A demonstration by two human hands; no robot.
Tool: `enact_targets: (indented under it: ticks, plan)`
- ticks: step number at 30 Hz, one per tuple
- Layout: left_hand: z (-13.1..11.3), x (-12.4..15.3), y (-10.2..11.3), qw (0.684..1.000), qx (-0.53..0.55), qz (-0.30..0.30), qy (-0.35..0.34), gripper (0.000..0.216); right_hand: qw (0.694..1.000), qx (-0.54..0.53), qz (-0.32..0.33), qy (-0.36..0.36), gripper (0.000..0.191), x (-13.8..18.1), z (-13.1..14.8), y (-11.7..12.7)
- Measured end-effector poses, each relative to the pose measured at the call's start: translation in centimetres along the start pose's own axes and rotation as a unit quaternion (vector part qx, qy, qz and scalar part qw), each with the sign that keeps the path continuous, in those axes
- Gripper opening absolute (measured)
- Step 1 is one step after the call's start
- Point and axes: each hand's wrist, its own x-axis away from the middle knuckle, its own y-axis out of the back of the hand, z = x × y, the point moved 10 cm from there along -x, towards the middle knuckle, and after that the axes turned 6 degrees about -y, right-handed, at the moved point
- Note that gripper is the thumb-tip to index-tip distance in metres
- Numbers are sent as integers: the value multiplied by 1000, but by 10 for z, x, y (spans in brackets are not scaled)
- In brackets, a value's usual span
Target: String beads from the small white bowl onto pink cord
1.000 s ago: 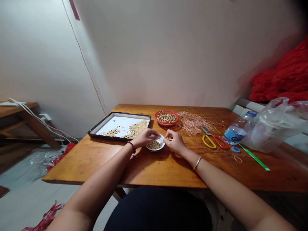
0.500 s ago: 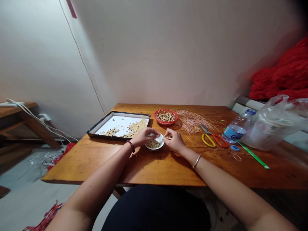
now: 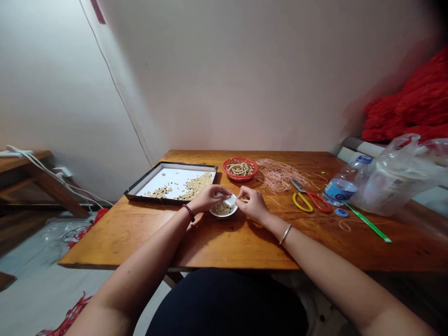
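A small white bowl point(image 3: 224, 215) of pale and dark beads point(image 3: 221, 208) stands on the wooden table, just below both hands. Over its left side, my left hand point(image 3: 209, 198) has thumb and fingertips pinched together; anything between them is too small to make out. My right hand point(image 3: 252, 204) is closed at the bowl's right edge, with a short row of pale beads point(image 3: 245, 199) showing in its curled fingers. Whether a cord runs through those beads is hard to see. The two hands' fingertips face each other, slightly apart.
A black-edged tray point(image 3: 131, 192) with loose beads lies left. Behind the hands is a red basket point(image 3: 241, 178) of beaded strings, beside tangled pink cord point(image 3: 280, 175). Rightward are scissors point(image 3: 308, 198), a bottle point(image 3: 341, 189), a blue cap point(image 3: 341, 213), a green strip point(image 3: 371, 225) and a plastic bag point(image 3: 392, 186).
The view has shifted slightly. Both hands keep nearly the same pose over the bowl, and the right hand still holds the beads.
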Motion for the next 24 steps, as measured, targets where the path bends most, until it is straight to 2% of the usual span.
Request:
enact_targets:
  ticks: [9, 20, 24]
  plan:
    - [-3, 0, -1, 998, -49, 11, -37, 29, 1000, -2, 3, 7, 9, 0, 3, 0]
    - [-13, 2, -4, 996, -77, 39, -31, 28, 999, 19, 28, 28, 9, 3, 8, -4]
    - [-13, 2, -3, 998, -46, 28, -12, 27, 998, 13, 43, 32, 11, 4, 8, -8]
